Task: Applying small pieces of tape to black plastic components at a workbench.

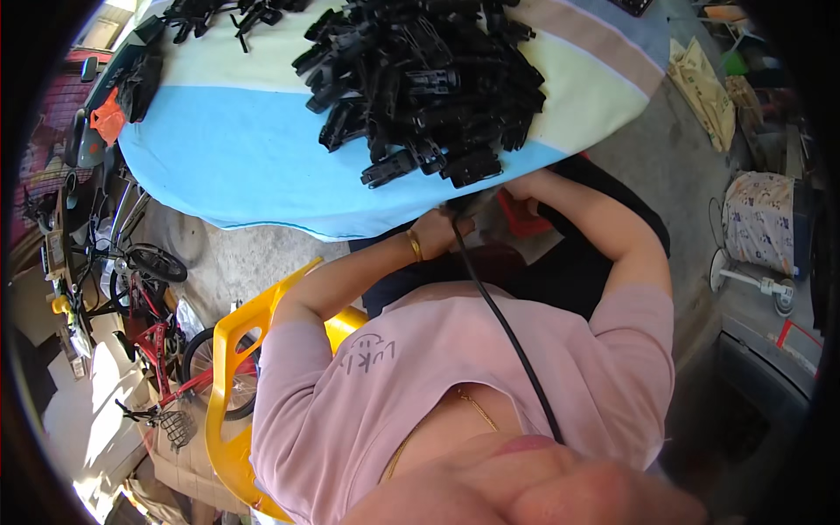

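Note:
Just below the near edge of the table, my left hand (454, 227), with a gold bracelet at the wrist, has its fingers closed around something dark. A black cable (503, 319) passes over that hand and runs down across my chest. My right hand (525, 191) is close by on the right, fingers curled, partly hidden; I cannot make out what it holds. Under it, a red container (522, 219) shows in part by my lap. Above both hands, a large heap of black plastic parts (429, 83) lies on the table.
The striped cloth (219, 144) covers the table. More black parts (232, 13) lie at its far left, near an orange bag (108, 116). I sit on a yellow chair (229, 350). Bicycles (157, 341) stand at left; a patterned covered box (759, 219) is at right.

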